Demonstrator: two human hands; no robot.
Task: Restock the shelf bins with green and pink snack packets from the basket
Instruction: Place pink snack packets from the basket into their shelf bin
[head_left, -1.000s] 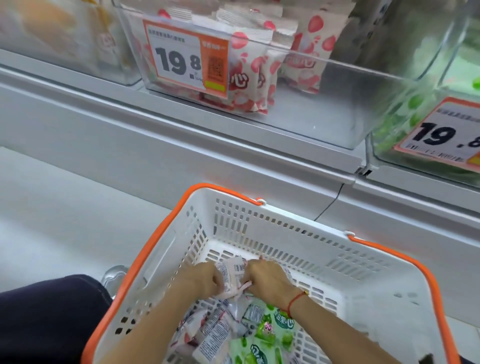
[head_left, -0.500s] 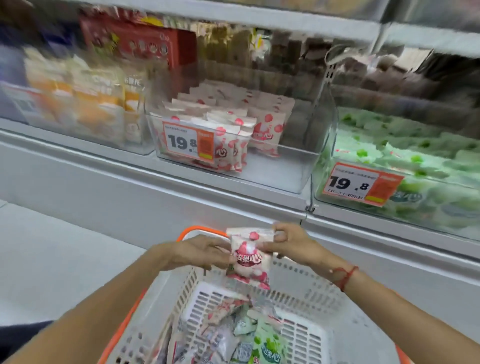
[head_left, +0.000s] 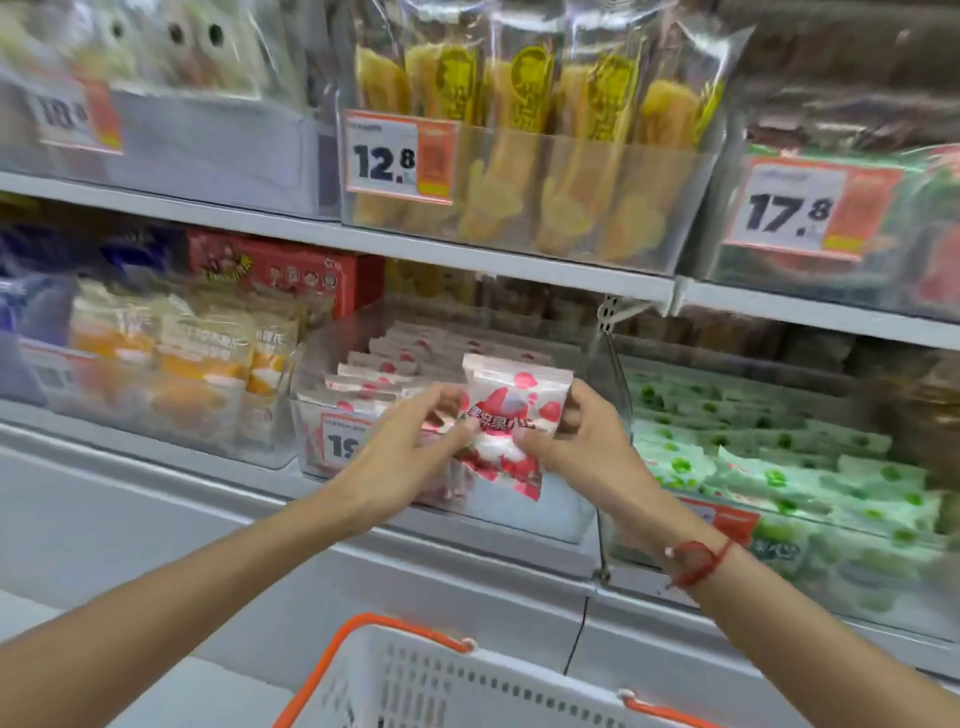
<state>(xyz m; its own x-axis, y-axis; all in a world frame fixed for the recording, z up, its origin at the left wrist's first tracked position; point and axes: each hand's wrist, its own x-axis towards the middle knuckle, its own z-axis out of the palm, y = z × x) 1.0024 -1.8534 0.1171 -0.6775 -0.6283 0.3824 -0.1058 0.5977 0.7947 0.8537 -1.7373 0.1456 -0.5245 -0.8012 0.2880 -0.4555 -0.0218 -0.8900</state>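
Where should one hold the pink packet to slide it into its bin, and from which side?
Hold the pink packet by its side edges, as the left hand and right hand do now, coming from the front. It is flat and upright, so its top edge probably goes free into the clear bin in front of the rows already standing there.

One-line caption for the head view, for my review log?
Both hands, left and right, hold a pink snack packet before the clear bin of matching packets.
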